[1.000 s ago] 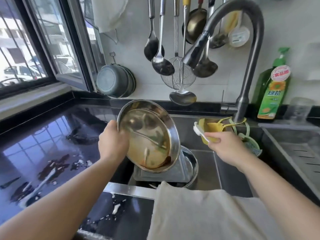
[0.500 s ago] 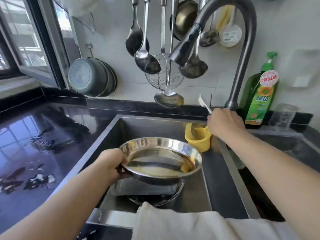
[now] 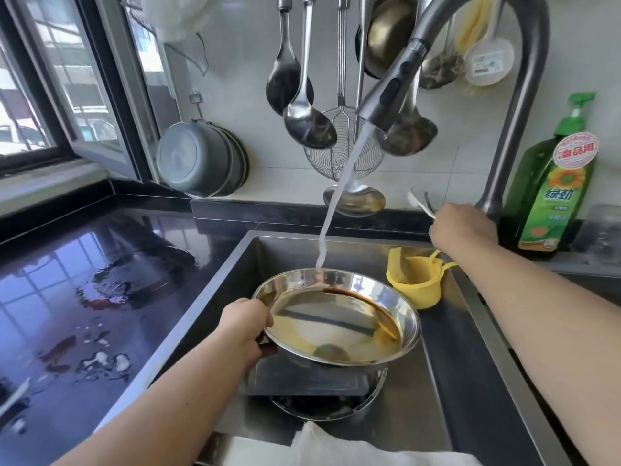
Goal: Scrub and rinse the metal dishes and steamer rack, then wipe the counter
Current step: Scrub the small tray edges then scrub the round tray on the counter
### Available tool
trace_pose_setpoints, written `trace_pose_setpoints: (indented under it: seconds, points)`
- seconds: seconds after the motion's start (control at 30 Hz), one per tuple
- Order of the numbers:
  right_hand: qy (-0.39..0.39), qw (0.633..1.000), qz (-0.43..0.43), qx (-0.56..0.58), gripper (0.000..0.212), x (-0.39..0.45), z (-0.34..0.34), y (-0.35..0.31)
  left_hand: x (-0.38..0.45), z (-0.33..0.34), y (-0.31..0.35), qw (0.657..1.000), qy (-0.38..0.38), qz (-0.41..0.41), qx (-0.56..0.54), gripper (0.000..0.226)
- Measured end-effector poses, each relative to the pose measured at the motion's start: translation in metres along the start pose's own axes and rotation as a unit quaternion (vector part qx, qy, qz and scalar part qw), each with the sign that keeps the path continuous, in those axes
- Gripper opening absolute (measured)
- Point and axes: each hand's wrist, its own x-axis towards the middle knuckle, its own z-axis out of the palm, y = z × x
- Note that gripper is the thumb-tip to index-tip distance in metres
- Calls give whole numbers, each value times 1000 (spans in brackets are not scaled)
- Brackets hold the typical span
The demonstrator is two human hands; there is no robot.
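Black glossy counter (image 3: pixel 84 297) runs along the left of a steel sink (image 3: pixel 447 381), wet and strewn with scraps toward 8 o'clock; a window stands above it at 10 o'clock. Grey pots (image 3: pixel 198 159) hang on the tiled wall at 11 o'clock, with ladles and a wire skimmer (image 3: pixel 339 153) at 12 o'clock. Left hand (image 3: pixel 243 326) grips the near-left rim of the round metal dish (image 3: pixel 339 317), fingers curled under the rim, holding it nearly level over the sink centre above a square metal tray (image 3: pixel 302 381) and another round dish (image 3: pixel 336 406). Dish carries brown sauce residue. Water stream (image 3: pixel 339 193) falls from the faucet head (image 3: pixel 389 92) to the dish's far rim. A yellow cup (image 3: pixel 415 285) sits at 2 o'clock of the dish. Right hand (image 3: pixel 460 227) sits at the faucet base, holding a white-handled tool (image 3: pixel 418 203); finger position cannot be told. Green detergent bottle (image 3: pixel 554 183) stands at 3 o'clock. White cloth (image 3: pixel 353 449) drapes the sink's front edge at 6 o'clock.
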Motion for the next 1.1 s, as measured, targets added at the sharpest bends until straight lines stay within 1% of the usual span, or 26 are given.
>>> trace_pose_setpoints:
  seconds: [0.2,0.27,0.4,0.5,0.6,0.7,0.77,0.83,0.9,0.93,0.97,1.0,1.1]
  points:
    - [26,1000,-14,10,17,5,-1,3,4,-3,-4,999,28,-13,-14,34]
    - [32,999,-6,25,17,7,0,3,6,-5,-6,999,42,-14,-20,36]
    - [50,998,19,42,17,11,7,0,13,-12,-6,997,73,-8,-39,33]
    - [62,996,34,51,18,13,10,-4,20,-16,-3,994,98,45,-21,29]
    - [64,997,28,46,18,13,14,-3,15,-18,2,975,152,155,44,24]
    - [49,998,1,31,18,7,13,2,-9,-18,17,934,176,274,145,25]
    - [24,999,-9,25,18,3,9,7,-25,-16,30,895,182,346,213,23]
    - [-1,1000,-21,20,18,-2,4,12,-31,-14,38,858,171,409,258,19]
    - [-21,999,-33,25,20,-4,0,17,-33,-14,40,830,141,468,268,33]
    - [-30,998,-40,29,21,-5,-1,20,-34,-15,39,811,129,499,278,41]
    - [-37,998,-46,31,21,-5,-2,24,-36,-15,38,784,126,532,296,44]
    - [-42,997,-52,34,22,-6,-3,27,-38,-15,36,753,126,564,315,41]
    - [-46,996,-54,54,25,-3,-4,29,-40,-14,33,657,98,656,359,24]
